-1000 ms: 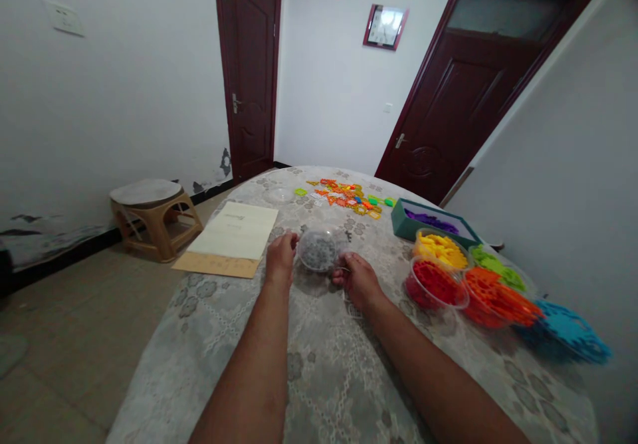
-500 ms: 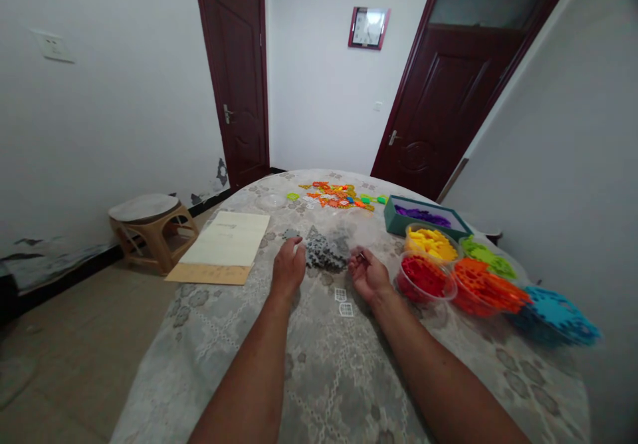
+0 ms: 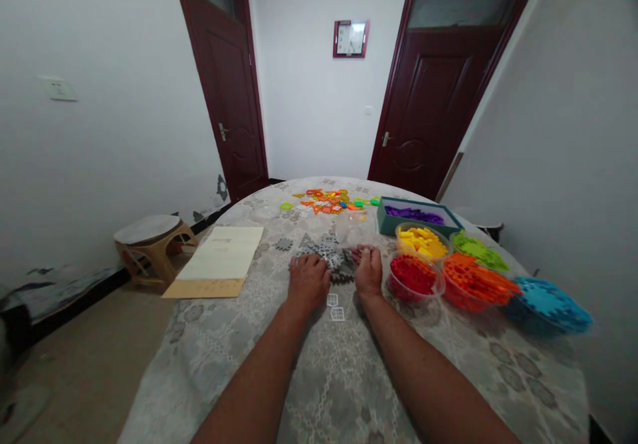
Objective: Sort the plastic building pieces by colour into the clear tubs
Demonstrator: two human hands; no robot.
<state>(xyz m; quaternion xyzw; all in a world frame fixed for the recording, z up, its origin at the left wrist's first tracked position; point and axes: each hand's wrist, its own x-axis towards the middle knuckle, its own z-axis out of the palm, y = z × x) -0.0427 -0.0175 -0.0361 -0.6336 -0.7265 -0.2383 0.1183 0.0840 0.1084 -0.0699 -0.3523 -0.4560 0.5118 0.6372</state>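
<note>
A loose heap of grey plastic building pieces (image 3: 326,246) lies mid-table, with notched edges showing. My left hand (image 3: 310,279) rests palm down over the heap's near left side, its fingers spread. At the right edge of the heap, my right hand (image 3: 369,272) is closed with curled fingers; whatever lies between them is hidden. One grey piece (image 3: 284,244) sits apart to the left. Below the hands are two small white window-shaped pieces, an upper one (image 3: 332,300) and a lower one (image 3: 337,314).
On the right stand tubs of red (image 3: 413,275), yellow (image 3: 423,241), green (image 3: 479,252), orange (image 3: 476,281) and blue pieces (image 3: 551,303). A green box (image 3: 387,223) holds purple pieces. Mixed coloured pieces (image 3: 326,201) lie at the back. An open booklet (image 3: 219,254) is left.
My left hand has moved right onto the grey heap and its fingers have spread. My right hand has turned palm down by the heap's right edge. The camera view has shifted slightly.
</note>
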